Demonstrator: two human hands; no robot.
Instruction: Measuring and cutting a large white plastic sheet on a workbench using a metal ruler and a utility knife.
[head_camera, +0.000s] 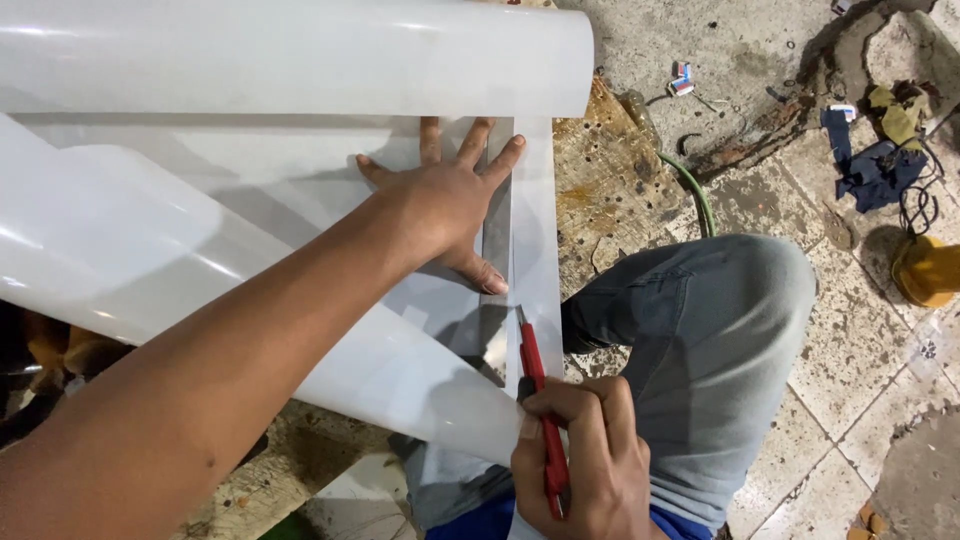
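A large white translucent plastic sheet (250, 190) lies unrolled over a worn wooden board (600, 180), with rolled ends at the top and at the left. My left hand (445, 205) presses flat, fingers spread, on a metal straightedge (497, 235) that lies on the sheet. My right hand (580, 465) grips a red utility knife (535, 385). Its blade tip touches the sheet beside the straightedge, just below my left thumb. A narrow strip of sheet (537, 250) lies to the right of the straightedge.
My knee in grey jeans (700, 340) rests to the right of the board. A green hose (695, 195) runs along the dirty tiled floor. A dark blue rag (875, 170), a yellow object (925, 270) and small litter lie at the far right.
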